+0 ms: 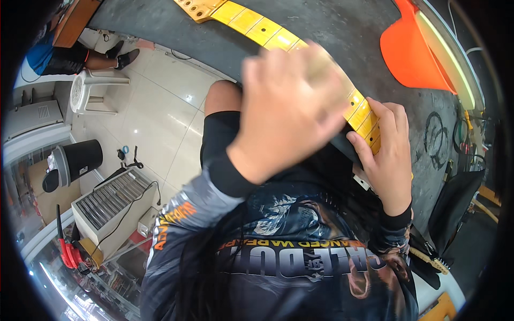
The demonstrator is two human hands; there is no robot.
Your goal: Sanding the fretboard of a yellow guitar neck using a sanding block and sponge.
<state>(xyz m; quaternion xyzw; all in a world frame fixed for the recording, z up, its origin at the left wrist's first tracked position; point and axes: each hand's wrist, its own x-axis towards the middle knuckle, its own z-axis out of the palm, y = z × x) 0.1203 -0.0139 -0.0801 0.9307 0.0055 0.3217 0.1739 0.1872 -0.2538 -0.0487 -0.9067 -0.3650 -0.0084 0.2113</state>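
A yellow guitar neck [257, 28] with dark dot inlays lies across the dark tabletop. Its headstock [196, 9], with several tuner holes, points to the far left. Over the middle of the fretboard, my left hand [292, 104] is blurred by motion. Its fingers look curled round something tan that I cannot make out, and they hide that stretch of the neck. My right hand [390, 147] grips the near right end of the neck, thumb on the near edge and fingers on the far side.
An orange curved plastic piece [409, 53] lies at the far right of the grey worktop [342, 27]. A black cable coil [436, 140] is beside tools. On the left floor are a white stool [99, 88], a black bin [83, 160] and a slatted box [115, 200]. Another person's leg [101, 61] shows there.
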